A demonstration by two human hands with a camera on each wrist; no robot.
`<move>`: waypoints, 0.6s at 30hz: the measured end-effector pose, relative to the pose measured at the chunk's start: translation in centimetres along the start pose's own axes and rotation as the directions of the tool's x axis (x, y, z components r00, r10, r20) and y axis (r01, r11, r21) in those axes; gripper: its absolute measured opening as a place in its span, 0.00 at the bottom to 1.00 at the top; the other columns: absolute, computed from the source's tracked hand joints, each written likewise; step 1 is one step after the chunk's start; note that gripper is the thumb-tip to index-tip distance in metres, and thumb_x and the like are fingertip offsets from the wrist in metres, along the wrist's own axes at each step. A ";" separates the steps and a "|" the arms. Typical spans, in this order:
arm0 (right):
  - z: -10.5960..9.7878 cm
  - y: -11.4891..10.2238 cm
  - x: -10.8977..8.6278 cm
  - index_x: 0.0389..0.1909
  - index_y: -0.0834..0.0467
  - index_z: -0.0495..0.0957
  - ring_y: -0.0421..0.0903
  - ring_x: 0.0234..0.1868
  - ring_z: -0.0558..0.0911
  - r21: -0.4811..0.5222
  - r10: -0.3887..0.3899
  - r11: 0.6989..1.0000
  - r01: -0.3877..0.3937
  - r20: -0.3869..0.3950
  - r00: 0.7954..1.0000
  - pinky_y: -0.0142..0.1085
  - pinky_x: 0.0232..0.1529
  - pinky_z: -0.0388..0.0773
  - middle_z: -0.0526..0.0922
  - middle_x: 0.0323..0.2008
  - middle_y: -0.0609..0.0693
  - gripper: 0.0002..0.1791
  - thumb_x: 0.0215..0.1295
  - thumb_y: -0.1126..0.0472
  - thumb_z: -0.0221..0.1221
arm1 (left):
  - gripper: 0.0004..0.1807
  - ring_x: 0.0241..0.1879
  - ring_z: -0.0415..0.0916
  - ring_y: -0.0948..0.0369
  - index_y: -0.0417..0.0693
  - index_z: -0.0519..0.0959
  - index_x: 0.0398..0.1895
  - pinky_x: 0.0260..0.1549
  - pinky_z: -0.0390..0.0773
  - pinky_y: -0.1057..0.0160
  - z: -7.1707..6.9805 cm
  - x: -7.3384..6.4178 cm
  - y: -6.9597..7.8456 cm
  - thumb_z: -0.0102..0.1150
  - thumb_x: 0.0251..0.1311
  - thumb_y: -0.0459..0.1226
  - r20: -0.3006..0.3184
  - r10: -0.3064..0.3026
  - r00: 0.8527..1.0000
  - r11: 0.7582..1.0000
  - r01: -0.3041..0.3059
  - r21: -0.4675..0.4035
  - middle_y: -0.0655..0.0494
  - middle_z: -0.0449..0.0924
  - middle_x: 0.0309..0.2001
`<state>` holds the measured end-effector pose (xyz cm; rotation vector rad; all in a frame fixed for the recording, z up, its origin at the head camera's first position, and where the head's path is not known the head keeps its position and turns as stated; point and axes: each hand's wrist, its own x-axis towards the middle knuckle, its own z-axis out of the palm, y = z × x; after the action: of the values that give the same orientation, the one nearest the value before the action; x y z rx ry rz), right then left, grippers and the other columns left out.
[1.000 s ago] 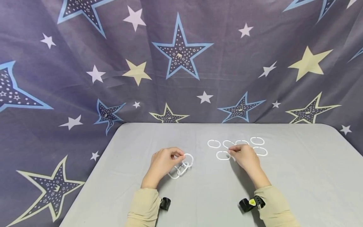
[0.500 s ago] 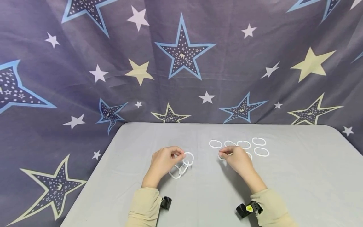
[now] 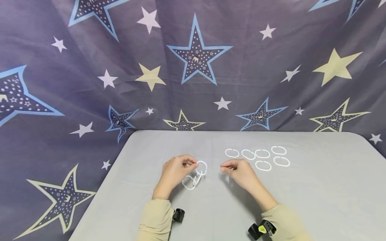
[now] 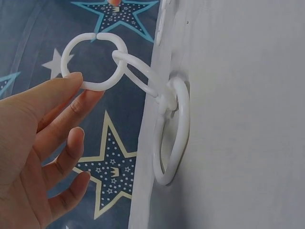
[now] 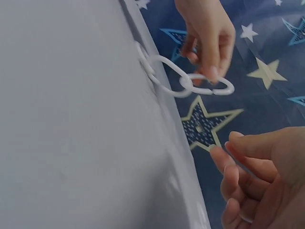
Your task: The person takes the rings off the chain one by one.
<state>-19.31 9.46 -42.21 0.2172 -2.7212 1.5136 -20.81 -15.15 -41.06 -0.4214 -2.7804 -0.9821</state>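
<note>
My left hand (image 3: 176, 172) pinches an oval white plastic link (image 4: 97, 87) between thumb and forefinger, its other fingers loosely bent. A second link (image 4: 143, 67) passes through it, and a third link (image 4: 183, 114) hangs from that one, low over the table. To the right of this chain, my right hand (image 3: 241, 172) is raised with thumb and forefinger together. In the right wrist view, a strip of another white link (image 5: 244, 167) shows between its fingers; most of it is hidden by them.
Several loose white links (image 3: 263, 170) lie at the back right of the grey table (image 3: 316, 194). A dark curtain (image 3: 235, 80) printed with stars hangs behind the table and along its left side.
My right hand has picked up a link from the front of the loose group and moved left with it toward the chain. My left hand stays nearly still, holding the chain.
</note>
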 end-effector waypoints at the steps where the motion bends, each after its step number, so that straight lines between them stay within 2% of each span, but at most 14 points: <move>1: 0.3 -0.1 0.0 0.38 0.62 0.87 0.41 0.25 0.78 0.021 -0.003 1.000 0.003 0.010 1.000 0.33 0.27 0.74 0.86 0.30 0.48 0.07 0.60 0.64 0.67 | 0.04 0.28 0.73 0.71 0.65 0.86 0.33 0.33 0.72 0.61 0.0 0.0 0.0 0.70 0.57 0.48 -0.002 -0.002 1.000 1.000 0.002 -0.002 0.76 0.83 0.30; 7: 1.9 -0.7 0.1 0.37 0.65 0.86 0.41 0.24 0.78 0.118 -0.043 0.992 0.039 0.035 0.998 0.32 0.26 0.74 0.87 0.29 0.50 0.07 0.60 0.66 0.67 | 0.03 0.28 0.75 0.72 0.64 0.85 0.33 0.34 0.72 0.59 0.0 -0.1 0.0 0.69 0.58 0.48 0.004 -0.031 1.000 0.999 0.031 -0.008 0.75 0.83 0.29; 11: 2.9 -1.0 0.3 0.37 0.66 0.86 0.47 0.24 0.81 0.161 -0.054 0.986 0.049 0.030 0.998 0.31 0.24 0.74 0.87 0.28 0.52 0.07 0.58 0.68 0.67 | 0.03 0.29 0.77 0.73 0.65 0.85 0.34 0.36 0.74 0.57 0.3 -0.1 -0.1 0.69 0.59 0.48 -0.003 -0.050 0.999 0.999 0.050 -0.014 0.76 0.83 0.28; 15: 3.7 -1.2 0.4 0.37 0.67 0.85 0.52 0.23 0.82 0.229 -0.035 0.973 0.025 0.041 0.999 0.33 0.22 0.75 0.86 0.28 0.55 0.08 0.58 0.68 0.68 | 0.04 0.30 0.79 0.73 0.64 0.85 0.36 0.38 0.75 0.55 0.5 0.0 -0.1 0.68 0.59 0.47 -0.013 -0.061 0.998 0.998 0.060 -0.029 0.76 0.84 0.29; 18: 4.3 -1.2 0.6 0.38 0.70 0.84 0.50 0.21 0.81 0.287 -0.021 0.958 0.006 0.051 0.999 0.34 0.21 0.75 0.86 0.29 0.58 0.10 0.57 0.69 0.68 | 0.05 0.30 0.80 0.73 0.63 0.85 0.37 0.39 0.75 0.54 0.5 0.1 -0.1 0.68 0.59 0.48 -0.015 -0.072 0.997 0.997 0.072 -0.035 0.75 0.84 0.30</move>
<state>-19.48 5.11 -43.39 0.2833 -2.5198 1.9213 -20.95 -14.85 -41.49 -0.3187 -2.7855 -1.0460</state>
